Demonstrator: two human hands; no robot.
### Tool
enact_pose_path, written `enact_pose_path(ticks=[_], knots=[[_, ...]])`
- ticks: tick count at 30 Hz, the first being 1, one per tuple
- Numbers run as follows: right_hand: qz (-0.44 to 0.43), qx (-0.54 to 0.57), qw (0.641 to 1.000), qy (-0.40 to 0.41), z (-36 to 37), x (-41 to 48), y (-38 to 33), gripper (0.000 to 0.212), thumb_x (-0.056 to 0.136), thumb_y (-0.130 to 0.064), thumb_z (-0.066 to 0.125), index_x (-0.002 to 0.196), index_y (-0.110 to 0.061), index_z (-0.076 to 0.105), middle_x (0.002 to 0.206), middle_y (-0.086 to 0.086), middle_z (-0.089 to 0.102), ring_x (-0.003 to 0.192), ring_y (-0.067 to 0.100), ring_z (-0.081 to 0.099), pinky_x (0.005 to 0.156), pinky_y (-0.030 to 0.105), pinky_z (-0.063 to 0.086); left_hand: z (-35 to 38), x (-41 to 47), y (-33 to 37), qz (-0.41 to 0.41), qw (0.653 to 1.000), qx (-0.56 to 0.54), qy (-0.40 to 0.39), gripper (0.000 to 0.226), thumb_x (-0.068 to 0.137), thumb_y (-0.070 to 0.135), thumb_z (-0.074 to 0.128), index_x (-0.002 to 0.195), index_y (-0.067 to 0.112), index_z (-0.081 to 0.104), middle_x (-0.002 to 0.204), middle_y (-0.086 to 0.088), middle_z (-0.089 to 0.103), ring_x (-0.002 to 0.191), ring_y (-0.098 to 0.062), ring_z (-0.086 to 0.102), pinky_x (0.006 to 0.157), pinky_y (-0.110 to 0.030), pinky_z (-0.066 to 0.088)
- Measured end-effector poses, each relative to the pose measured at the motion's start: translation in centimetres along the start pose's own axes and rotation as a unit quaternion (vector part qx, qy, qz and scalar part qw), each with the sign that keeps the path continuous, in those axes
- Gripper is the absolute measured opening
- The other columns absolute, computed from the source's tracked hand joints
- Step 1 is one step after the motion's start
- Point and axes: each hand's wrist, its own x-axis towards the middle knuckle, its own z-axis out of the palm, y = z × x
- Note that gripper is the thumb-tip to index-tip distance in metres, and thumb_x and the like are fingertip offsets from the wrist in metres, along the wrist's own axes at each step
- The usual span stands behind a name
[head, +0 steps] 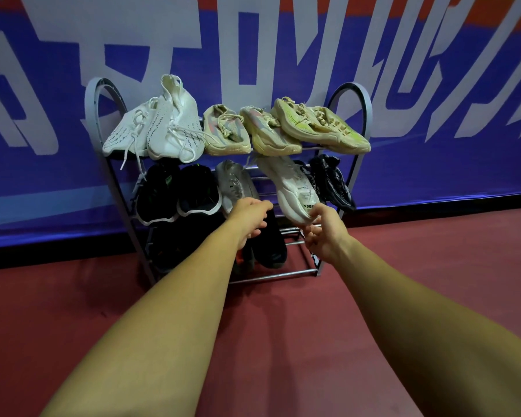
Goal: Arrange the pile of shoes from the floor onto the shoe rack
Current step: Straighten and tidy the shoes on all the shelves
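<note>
**Seating the off-white sneaker on the middle tier**

Head view. Find the grey metal shoe rack with arched side frames [358, 94] standing on the dark red floor [283, 326] against the blue banner with white lettering [433, 85]. Note the right grip [322, 233] holding the near end of the off-white knit sneaker with a thick pale sole [292, 188], thumb on top and fingers curled beneath. See that sneaker lying slantwise over the middle tier's bars, between the grey sneaker [233, 185] on one side and the black-and-white patterned sneaker [334, 185] on the other, its far end tucked under the top tier. Cannot tell whether the left grip [250, 218] holds anything: fingers loosely curled, just in front of the grey sneaker's near end and above a black shoe on the bottom tier [271, 245].

Looks like the settling step, and probably late in the task, with shoes on all three tiers.

- Turn the near end to bring the sneaker parallel with the grey one.
- Push along its length rather than downward, to rest the sole across the bars and not tip between them.
- Steady the grey sneaker with the left grip if crowded.
- Go gently at the patterned sneaker, already close to the rack's end.
- Keep the far end low, clear of the cream-and-yellow sneakers [322, 124] overhanging the top tier.
- Let go only after feeling the sole sit flat.
</note>
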Motion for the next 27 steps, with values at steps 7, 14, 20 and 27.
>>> enact_pose_path(ticks=[7, 14, 20, 27], knots=[[0.004, -0.037, 0.997, -0.064, 0.2, -1.1, -0.4, 0.010, 0.075, -0.015, 0.052, 0.066, -0.014, 0.049, 0.049, -0.005, 0.049, 0.033, 0.004, 0.031, 0.038, 0.016, 0.020, -0.7, 0.2, 0.4, -0.090, 0.978, -0.186, -0.004, 0.028, 0.093, 0.046, 0.062, 0.111, 0.025, 0.060, 0.112, -0.003, 0.069, 0.090, -0.014, 0.065, 0.060, -0.023, 0.042], [-0.007, -0.054, 0.997, -0.057, 0.3, -0.3, -0.3, 0.010, 0.068, -0.026, 0.058, 0.066, -0.017, 0.054, 0.054, -0.005, 0.042, 0.042, 0.008, 0.027, 0.041, 0.017, 0.020, -1.6, 0.2, 0.0, -0.136, 0.951, -0.276, 0.024, 0.037, 0.088, 0.048, 0.067, 0.114, 0.022, 0.061, 0.108, -0.003, 0.071, 0.090, -0.013, 0.069, 0.058, -0.022, 0.035], [-0.023, 0.011, 0.998, -0.056, 1.1, 1.0, 0.3, 0.031, 0.086, -0.039, 0.068, 0.101, -0.013, 0.063, 0.054, -0.006, 0.042, 0.036, 0.004, 0.026, 0.034, 0.017, 0.020, -1.3, -0.2, 0.0, -0.139, 0.937, -0.316, 0.050, 0.023, 0.086, 0.034, 0.068, 0.103, 0.020, 0.061, 0.102, 0.001, 0.065, 0.069, -0.004, 0.056, 0.053, -0.018, 0.031], [0.017, 0.040, 0.998, -0.045, 3.4, 0.3, 1.1, 0.035, 0.082, -0.048, 0.076, 0.096, -0.017, 0.065, 0.060, -0.004, 0.056, 0.042, 0.006, 0.045, 0.036, 0.015, 0.029, -1.4, -0.1, -0.3, -0.126, 0.937, -0.322, 0.052, 0.030, 0.083, 0.035, 0.074, 0.108, 0.022, 0.063, 0.101, 0.002, 0.066, 0.066, -0.003, 0.058, 0.049, -0.017, 0.031]])
